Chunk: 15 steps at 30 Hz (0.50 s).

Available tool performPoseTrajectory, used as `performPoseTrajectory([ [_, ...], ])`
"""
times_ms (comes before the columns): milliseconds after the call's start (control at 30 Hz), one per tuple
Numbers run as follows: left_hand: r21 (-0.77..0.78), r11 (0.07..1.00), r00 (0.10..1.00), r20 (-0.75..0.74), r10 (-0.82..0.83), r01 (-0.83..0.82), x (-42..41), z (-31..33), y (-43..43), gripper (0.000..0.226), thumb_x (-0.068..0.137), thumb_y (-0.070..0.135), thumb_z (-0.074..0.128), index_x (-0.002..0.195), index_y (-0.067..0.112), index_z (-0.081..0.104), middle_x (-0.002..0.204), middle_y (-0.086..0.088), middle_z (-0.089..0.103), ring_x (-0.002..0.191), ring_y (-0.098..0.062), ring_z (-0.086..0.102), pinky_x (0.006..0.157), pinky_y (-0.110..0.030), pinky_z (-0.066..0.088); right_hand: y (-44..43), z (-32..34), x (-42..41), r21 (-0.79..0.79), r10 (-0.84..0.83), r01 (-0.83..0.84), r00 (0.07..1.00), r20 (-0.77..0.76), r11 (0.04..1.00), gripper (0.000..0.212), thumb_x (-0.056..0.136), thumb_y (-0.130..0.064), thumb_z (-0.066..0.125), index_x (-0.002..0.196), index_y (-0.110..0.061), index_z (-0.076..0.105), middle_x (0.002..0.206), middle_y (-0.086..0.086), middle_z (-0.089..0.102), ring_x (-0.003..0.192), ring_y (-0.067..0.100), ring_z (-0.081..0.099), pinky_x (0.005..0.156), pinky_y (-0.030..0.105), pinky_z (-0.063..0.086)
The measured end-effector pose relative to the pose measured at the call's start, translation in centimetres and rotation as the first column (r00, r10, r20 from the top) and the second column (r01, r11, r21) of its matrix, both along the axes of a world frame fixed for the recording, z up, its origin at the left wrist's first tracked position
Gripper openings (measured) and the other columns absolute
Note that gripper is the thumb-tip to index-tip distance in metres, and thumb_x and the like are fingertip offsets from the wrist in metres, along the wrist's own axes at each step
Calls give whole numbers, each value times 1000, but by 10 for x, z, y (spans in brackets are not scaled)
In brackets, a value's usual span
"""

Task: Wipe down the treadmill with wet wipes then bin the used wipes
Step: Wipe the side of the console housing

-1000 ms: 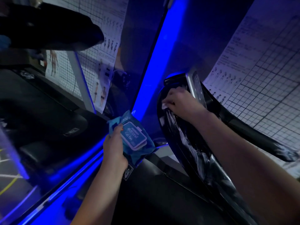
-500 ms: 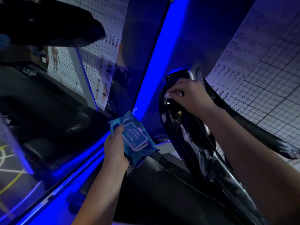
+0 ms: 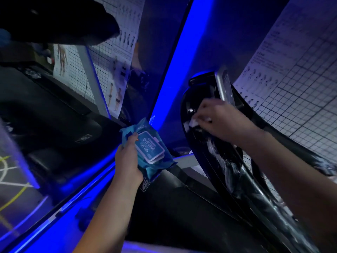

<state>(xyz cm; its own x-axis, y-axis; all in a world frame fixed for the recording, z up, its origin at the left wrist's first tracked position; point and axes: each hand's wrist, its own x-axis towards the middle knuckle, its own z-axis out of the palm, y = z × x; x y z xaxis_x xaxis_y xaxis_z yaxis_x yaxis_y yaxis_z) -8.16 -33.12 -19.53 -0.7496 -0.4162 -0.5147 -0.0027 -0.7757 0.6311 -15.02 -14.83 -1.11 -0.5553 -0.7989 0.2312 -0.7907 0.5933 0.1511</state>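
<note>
My right hand (image 3: 221, 121) presses a white wet wipe (image 3: 194, 123) against the glossy black side arm of the treadmill (image 3: 224, 172), just below its upper end. Only a small bunch of the wipe shows under the fingers, and the hand is blurred. Wet streaks run down the black surface below it. My left hand (image 3: 127, 161) grips a blue pack of wet wipes (image 3: 149, 148) with a white-edged flip lid, held in front of the treadmill's dark deck (image 3: 182, 207).
A bright blue light strip (image 3: 175, 66) runs up the wall between two exercise charts with grids (image 3: 295, 88). A second black treadmill arm (image 3: 60, 21) hangs at upper left, with a dark machine base (image 3: 45, 115) below it. Floor markings (image 3: 11, 172) show at the left.
My right hand has moved with the wipe from the top of the black arm a little way down it. The left hand and the pack have hardly moved.
</note>
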Motion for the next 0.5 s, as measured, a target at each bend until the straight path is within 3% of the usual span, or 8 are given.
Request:
performPoseTrajectory([
  [100, -6, 1000, 1000, 7, -12, 12, -1, 2, 3, 45, 90, 41, 76, 124, 13, 66, 110, -12, 75, 85, -25, 73, 64, -32, 54, -17, -7, -17, -96, -32, 20, 991, -129, 995, 21, 90, -17, 60, 92, -12, 81, 91, 8, 65, 85, 31, 61, 74, 44, 54],
  [200, 8, 1000, 1000, 6, -26, 26, -2, -1, 6, 45, 89, 42, 76, 124, 15, 67, 109, -11, 76, 87, -26, 75, 66, -34, 55, -12, -27, -19, 75, 38, -22, 975, -221, 997, 31, 83, -23, 50, 74, -15, 79, 80, 9, 62, 75, 36, 59, 65, 42, 50],
  [267, 12, 999, 999, 0, -34, 34, -2, -2, 8, 47, 89, 43, 76, 126, 15, 66, 108, -11, 76, 88, -26, 75, 64, -33, 54, -7, -30, -2, 176, 67, -27, 972, -226, 984, 20, 78, -20, 58, 68, -15, 76, 73, 6, 61, 70, 31, 60, 65, 38, 49],
  [333, 18, 999, 999, 10, -32, 32, 0, -3, 10, 50, 90, 44, 75, 130, 16, 63, 107, -9, 75, 86, -24, 74, 61, -31, 50, -5, -26, 17, 326, 13, 42, 986, -166, 944, 11, 79, -22, 68, 77, -16, 77, 79, 4, 64, 77, 29, 63, 73, 33, 47],
  [400, 22, 999, 999, 16, -30, 30, 3, -2, 10, 50, 91, 44, 74, 132, 17, 61, 106, -7, 74, 84, -21, 73, 59, -30, 48, -3, -19, 19, 399, -123, 152, 988, -97, 904, 17, 88, -30, 67, 93, -19, 79, 96, 3, 65, 92, 28, 63, 81, 30, 41],
  [500, 16, 999, 999, 9, -31, 31, 3, -1, 10, 54, 91, 45, 74, 135, 17, 60, 108, -7, 75, 88, -23, 74, 61, -31, 48, -13, -10, 1, 76, -120, 120, 993, -5, 990, 16, 90, -26, 69, 96, -17, 81, 95, 7, 66, 87, 32, 64, 78, 39, 50],
])
